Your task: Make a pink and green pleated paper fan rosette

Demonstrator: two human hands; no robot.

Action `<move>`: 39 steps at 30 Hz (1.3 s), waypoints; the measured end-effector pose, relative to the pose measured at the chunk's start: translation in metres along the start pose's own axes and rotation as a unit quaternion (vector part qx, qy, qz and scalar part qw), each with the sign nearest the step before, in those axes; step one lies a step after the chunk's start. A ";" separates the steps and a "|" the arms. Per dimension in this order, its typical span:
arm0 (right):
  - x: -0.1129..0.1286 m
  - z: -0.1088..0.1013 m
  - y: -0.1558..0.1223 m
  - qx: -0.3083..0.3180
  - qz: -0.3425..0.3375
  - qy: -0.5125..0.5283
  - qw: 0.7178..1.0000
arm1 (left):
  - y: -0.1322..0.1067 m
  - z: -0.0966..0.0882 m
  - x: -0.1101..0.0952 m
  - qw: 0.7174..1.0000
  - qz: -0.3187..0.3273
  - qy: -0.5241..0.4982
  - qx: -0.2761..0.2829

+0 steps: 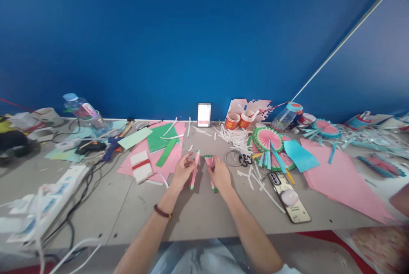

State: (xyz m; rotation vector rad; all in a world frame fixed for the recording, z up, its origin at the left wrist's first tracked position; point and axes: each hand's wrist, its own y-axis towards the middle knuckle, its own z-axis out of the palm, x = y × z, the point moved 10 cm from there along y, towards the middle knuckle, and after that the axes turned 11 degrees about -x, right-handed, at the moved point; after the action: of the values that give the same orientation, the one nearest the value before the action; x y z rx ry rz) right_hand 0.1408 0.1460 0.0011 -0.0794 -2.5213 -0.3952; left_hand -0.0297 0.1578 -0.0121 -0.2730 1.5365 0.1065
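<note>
My left hand (pixel 182 172) pinches a folded pink paper strip with green ends (pixel 194 170), held flat against the grey table (pixel 204 218). My right hand (pixel 220 175) grips a second pleated pink and green paper piece (pixel 210 162) just to the right, its fingers curled round it. The two pieces lie a few centimetres apart. A beaded bracelet (pixel 162 211) sits on my left wrist.
Pink and green paper sheets (pixel 159 148) lie behind my left hand. Scissors (pixel 238 159), white paper scraps, finished fans (pixel 267 139), a phone (pixel 289 202), paper cups (pixel 239 119) and a large pink sheet (pixel 343 180) lie right. A power strip (pixel 68 180), cables and bottle (pixel 83 111) are left.
</note>
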 end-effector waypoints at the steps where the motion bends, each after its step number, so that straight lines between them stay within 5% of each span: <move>1: -0.004 -0.001 0.002 -0.009 0.010 0.027 1.000 | -0.001 0.001 0.000 0.999 -0.028 -0.032 0.006; 5: -0.023 0.001 0.007 -0.020 0.107 0.240 0.965 | -0.007 0.009 0.003 0.975 -0.143 -0.161 0.044; 10: -0.026 0.025 -0.001 0.083 0.285 0.529 0.795 | -0.010 0.016 0.003 0.938 -0.208 -0.268 0.072; 16: -0.006 0.023 -0.004 0.146 0.277 0.646 0.696 | -0.012 0.024 -0.006 0.919 -0.206 -0.315 0.115; 19: -0.002 0.022 -0.006 0.157 0.271 0.652 0.690 | -0.014 0.025 -0.010 0.931 -0.193 -0.289 0.111; 26: -0.005 0.016 -0.002 0.125 0.260 0.602 0.745 | -0.015 0.023 -0.025 0.959 -0.116 -0.238 0.104; 32: -0.010 0.014 0.001 0.093 0.279 0.629 0.719 | -0.014 0.014 -0.024 0.977 -0.083 -0.183 0.067; 39: -0.007 0.002 0.007 0.056 0.234 0.632 0.737 | -0.017 0.014 -0.025 0.980 -0.095 -0.166 0.060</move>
State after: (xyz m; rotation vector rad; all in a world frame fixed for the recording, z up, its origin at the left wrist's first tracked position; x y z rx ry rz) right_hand 0.1467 0.1536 -0.0030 -0.2812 -1.0856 -0.0155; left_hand -0.0130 0.1475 0.0146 -0.2885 1.1748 -0.0883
